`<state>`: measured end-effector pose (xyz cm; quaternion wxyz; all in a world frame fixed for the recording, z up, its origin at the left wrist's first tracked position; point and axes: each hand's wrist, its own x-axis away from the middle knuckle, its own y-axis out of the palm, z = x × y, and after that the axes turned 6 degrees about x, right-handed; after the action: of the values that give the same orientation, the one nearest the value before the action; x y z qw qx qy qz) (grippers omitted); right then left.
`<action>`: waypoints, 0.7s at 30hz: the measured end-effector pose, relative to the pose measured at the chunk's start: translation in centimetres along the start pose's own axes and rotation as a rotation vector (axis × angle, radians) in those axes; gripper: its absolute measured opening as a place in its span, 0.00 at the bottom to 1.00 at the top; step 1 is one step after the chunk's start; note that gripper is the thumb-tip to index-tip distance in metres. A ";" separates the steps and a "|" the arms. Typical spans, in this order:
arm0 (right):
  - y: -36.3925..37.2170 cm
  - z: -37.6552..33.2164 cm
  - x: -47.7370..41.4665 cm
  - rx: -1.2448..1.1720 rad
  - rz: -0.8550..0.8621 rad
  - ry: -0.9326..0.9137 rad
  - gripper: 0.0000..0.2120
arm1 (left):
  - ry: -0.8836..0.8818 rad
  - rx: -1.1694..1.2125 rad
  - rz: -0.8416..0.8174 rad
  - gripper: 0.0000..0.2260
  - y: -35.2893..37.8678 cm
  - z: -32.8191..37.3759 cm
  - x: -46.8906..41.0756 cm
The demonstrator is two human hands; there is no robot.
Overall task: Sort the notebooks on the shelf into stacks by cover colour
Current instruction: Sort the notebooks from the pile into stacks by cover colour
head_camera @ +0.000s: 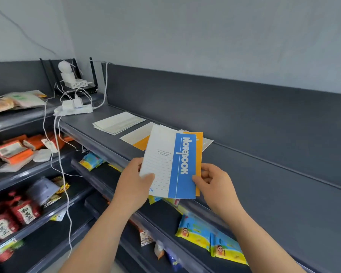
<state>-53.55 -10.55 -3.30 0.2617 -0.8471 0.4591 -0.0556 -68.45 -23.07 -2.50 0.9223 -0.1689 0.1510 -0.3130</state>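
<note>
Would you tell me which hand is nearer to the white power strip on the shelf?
Left. The left hand holds the blue notebook on the side facing the power strip; the right hand is beyond the notebook, farther right.

- Shelf (244,174): dark grey, runs from 10 o'clock to 4 o'clock under a back panel.
- White stack (118,123) of notebooks lies flat on it.
- Orange notebook (140,143) lies just beside the stack at its 4 o'clock, partly hidden.
- Power strip (81,110) lies at the stack's 9 o'clock, on the shelf's end.
- Router (77,86) stands at the strip's 12 o'clock.
- Lower shelf (163,215) holds packets (201,231) at 5 o'clock.
</note>
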 end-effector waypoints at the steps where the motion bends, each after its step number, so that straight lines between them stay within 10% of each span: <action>1: 0.7 -0.2 -1.2 0.019 -0.008 -0.009 0.06 | -0.001 -0.008 0.008 0.14 -0.3 -0.5 -1.1; 21: 13.5 -3.2 -21.2 0.312 -0.031 -0.020 0.06 | 0.001 -0.019 -0.010 0.13 -3.6 -7.6 -24.5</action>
<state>-76.86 -0.68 -4.18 0.3939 -0.8036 0.4291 -0.1220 -91.78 -12.00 -3.62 0.9190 -0.1782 0.1536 -0.3162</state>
